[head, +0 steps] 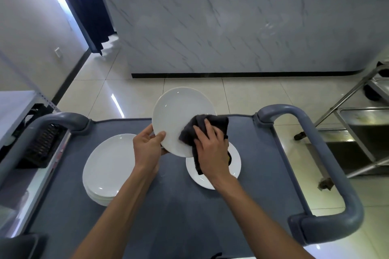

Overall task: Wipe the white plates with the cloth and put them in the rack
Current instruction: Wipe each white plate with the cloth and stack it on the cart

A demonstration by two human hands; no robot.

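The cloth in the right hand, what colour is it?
Dark grey, almost charcoal; the cloth shows best in the head view, pressed against the white plate.

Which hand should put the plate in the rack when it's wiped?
Probably the left hand. It already holds the lifted plate by its rim, and the black rack sits off the cart's left side. The right hand is busy pressing the dark cloth on the plate.

White plates & dark cloth on cart
Held plate [179, 115] tilted up, w/ dark grey cloth [207, 130] pressed on its face; stack of plates [105, 170] flat at left; single plate [234, 164] flat at right, partly hidden.
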